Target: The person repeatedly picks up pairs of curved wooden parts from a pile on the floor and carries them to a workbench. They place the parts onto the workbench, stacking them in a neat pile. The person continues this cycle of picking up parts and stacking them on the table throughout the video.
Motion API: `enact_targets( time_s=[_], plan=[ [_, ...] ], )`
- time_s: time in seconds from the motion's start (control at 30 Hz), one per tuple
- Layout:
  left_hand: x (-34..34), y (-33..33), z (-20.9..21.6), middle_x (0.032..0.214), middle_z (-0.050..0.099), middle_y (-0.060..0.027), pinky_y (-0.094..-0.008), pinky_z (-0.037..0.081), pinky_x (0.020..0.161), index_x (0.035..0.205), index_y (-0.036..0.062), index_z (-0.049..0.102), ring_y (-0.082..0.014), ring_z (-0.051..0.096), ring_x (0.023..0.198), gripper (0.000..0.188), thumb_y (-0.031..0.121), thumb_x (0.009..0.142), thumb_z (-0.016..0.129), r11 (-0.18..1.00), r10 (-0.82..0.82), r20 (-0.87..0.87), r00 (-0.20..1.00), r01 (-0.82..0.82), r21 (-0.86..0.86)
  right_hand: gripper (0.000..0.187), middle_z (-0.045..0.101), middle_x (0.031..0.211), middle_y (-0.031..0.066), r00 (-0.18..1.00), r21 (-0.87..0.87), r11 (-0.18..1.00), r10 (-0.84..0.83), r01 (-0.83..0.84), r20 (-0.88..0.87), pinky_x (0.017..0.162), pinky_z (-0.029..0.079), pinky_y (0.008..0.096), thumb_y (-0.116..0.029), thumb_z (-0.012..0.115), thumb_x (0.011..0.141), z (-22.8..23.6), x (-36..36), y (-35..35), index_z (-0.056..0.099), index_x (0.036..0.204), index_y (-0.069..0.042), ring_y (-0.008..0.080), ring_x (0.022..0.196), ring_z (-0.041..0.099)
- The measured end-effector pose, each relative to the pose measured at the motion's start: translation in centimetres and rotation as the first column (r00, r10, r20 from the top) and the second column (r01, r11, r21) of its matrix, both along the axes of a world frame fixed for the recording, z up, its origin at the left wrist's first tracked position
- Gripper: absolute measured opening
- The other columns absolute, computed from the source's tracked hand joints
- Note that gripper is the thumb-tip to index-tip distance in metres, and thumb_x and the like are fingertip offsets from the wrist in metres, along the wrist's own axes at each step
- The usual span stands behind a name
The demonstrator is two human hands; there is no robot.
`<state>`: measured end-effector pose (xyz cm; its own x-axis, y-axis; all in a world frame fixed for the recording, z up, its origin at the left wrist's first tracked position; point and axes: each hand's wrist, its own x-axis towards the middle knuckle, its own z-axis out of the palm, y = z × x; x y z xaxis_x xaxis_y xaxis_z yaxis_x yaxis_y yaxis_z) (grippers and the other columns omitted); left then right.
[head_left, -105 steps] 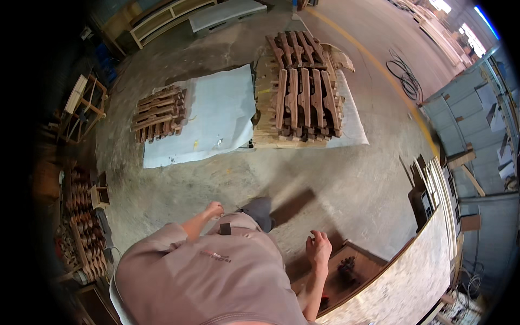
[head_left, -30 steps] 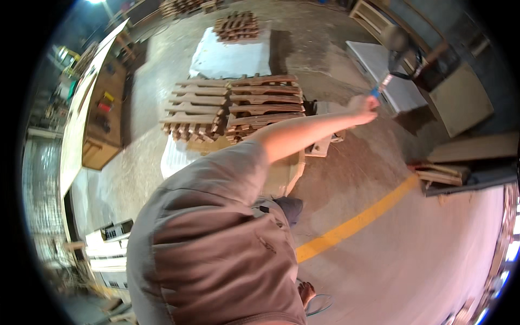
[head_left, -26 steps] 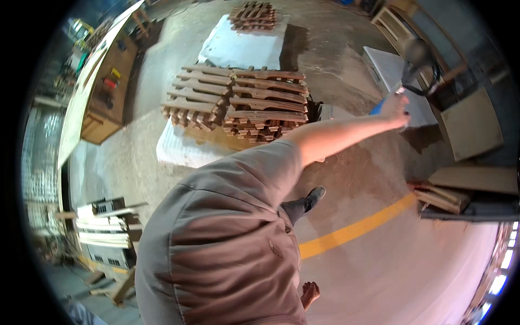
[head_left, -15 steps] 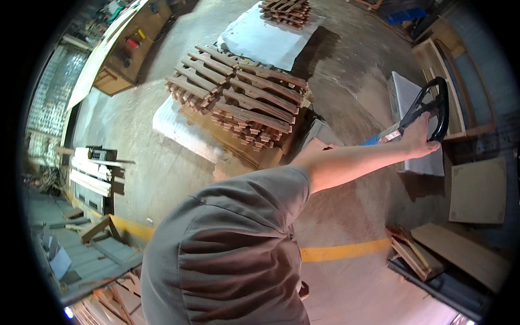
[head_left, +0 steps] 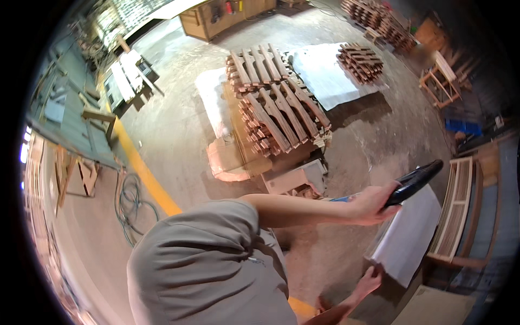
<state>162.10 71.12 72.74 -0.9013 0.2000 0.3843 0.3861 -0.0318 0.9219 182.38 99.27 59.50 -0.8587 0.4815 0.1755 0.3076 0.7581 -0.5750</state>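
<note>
My left hand [head_left: 374, 205] is closed around the black loop handle [head_left: 416, 181] of what looks like a hand pallet truck. Part of its blue shaft [head_left: 342, 199] shows behind my forearm. Lower down, my right hand [head_left: 370, 279] is beside the near edge of a white-covered board or stack [head_left: 407, 238]. Its fingers look loosely bent and apart, with nothing seen in them; whether they touch the edge I cannot tell. Shaped brown wooden slats lie in a layered stack [head_left: 281, 108] on cardboard [head_left: 238, 127], ahead of my arm.
A second slat stack [head_left: 360, 62] rests on a white sheet [head_left: 319, 76] farther off. Wooden frames [head_left: 452, 211] line the right side. A coiled hose [head_left: 132, 203] lies near a yellow floor line [head_left: 143, 168] at left. A wooden bench [head_left: 208, 24] stands at the back.
The view has turned, so the slat stacks sit farther right and appear rotated. My left hand stays on the handle, which now appears lower and tilted. My right hand has come into view.
</note>
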Motion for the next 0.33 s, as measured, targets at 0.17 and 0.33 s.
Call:
enact_targets(
  time_s=[0.17, 0.33],
  plan=[
    [0.8, 1.2, 0.0, 0.081, 0.064, -0.0165, -0.0412, 0.052, 0.063, 0.127, 0.0051, 0.05, -0.0357, 0.066, 0.07, 0.045, 0.023, 0.093, 0.072, 0.983, 0.182, -0.176, 0.967, -0.186, -0.003, 0.071, 0.052, 0.143, 0.019, 0.884, -0.02, 0.924, 0.359, -0.382, -0.301, 0.094, 0.053, 0.0461, 0.01, 0.064, 0.078, 10.6, -16.9, 3.8, 0.047, 0.146, -0.003, 0.0341, 0.119, 0.06],
    [2.2, 2.2, 0.0, 0.091, 0.068, -0.0168, -0.0406, 0.054, 0.07, 0.129, 0.0063, 0.05, -0.0341, 0.069, 0.079, 0.047, 0.026, 0.092, 0.074, 0.949, 0.277, -0.206, 0.939, -0.301, -0.097, 0.093, 0.04, 0.157, 0.0173, 0.745, 0.415, 0.784, 0.597, -0.462, -0.298, 0.117, 0.034, 0.0498, 0.011, 0.072, 0.071, 15.4, -28.2, 1.8, 0.036, 0.154, -0.009, 0.0358, 0.143, 0.041]
  ],
)
